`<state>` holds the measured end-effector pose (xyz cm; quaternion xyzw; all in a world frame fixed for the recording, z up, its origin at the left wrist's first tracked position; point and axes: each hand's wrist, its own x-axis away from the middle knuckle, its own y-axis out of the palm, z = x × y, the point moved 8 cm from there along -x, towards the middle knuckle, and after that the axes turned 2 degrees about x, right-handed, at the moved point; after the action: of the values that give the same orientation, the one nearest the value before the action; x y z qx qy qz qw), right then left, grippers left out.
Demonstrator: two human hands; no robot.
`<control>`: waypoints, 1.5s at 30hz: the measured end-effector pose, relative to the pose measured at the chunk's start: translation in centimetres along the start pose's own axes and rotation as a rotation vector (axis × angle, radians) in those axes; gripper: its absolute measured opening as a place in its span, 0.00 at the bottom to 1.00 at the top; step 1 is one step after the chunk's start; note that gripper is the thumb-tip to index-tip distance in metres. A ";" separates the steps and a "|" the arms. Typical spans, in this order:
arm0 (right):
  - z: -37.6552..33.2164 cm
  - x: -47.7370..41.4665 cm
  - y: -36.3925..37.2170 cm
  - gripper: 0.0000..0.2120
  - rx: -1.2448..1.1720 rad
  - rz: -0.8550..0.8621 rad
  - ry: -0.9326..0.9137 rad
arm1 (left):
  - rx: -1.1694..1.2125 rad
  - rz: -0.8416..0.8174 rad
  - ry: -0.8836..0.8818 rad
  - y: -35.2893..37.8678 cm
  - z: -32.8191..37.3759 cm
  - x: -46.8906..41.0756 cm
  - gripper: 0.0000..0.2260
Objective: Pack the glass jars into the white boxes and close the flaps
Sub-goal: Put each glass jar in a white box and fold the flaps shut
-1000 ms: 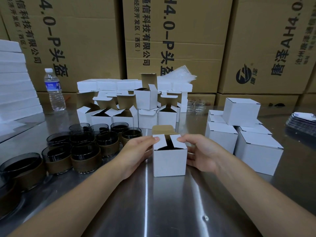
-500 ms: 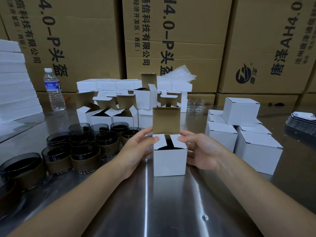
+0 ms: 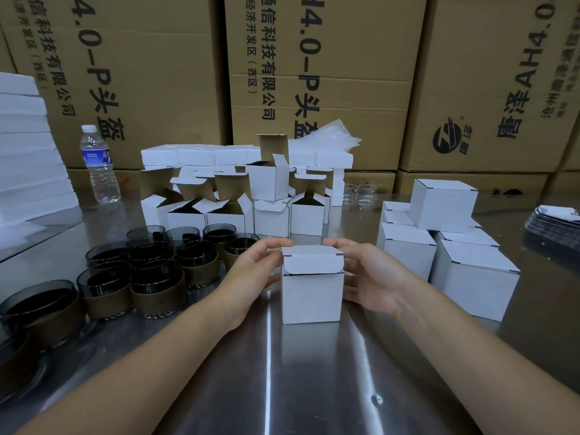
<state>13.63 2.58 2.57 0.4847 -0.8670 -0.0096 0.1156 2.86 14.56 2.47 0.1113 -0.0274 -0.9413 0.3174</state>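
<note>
A small white box (image 3: 310,293) stands upright on the steel table in front of me. Its top lid is folded down, and the tuck flap hangs over the front face, outside the box. My left hand (image 3: 251,271) grips the box's left side, fingers curled over the top back corner. My right hand (image 3: 370,277) grips the right side the same way. The box's contents are hidden. Several dark glass jars (image 3: 157,277) with brown sleeves stand in a cluster to the left.
Several open white boxes (image 3: 232,211) stand behind the held box. Closed white boxes (image 3: 445,243) are stacked at right. A water bottle (image 3: 99,164), white foam sheets (image 3: 25,152), a stack of cards (image 3: 555,227), two clear jars (image 3: 361,193) and big cardboard cartons (image 3: 314,73) ring the table (image 3: 314,372).
The brown-lined lid, lifted upright half a second ago, is now folded down over the two side flaps. Both hands have moved up to the box's top corners.
</note>
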 end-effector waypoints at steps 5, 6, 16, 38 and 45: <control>0.0 -0.1 -0.1 0.10 0.022 0.013 -0.016 | -0.009 -0.013 -0.002 0.1 -0.1 -0.1 0.11; -0.1 -0.1 -0.1 0.11 0.022 0.018 -0.015 | -0.009 -0.017 0.000 0.2 -0.1 -0.1 0.10; -0.1 0.0 -0.8 0.08 0.013 0.090 -0.025 | 0.097 -0.084 -0.033 0.5 0.2 0.1 0.09; -0.5 -0.1 -0.5 0.09 0.139 0.062 -0.082 | 0.000 -0.109 0.000 0.4 0.5 0.3 0.09; -2.4 0.4 -0.9 0.03 0.385 0.214 -0.355 | -0.184 0.062 0.199 -0.7 2.9 0.4 0.18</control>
<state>14.67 2.00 4.87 0.3941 -0.9058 0.0828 -0.1317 1.51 14.81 5.11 0.1736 0.0874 -0.9138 0.3566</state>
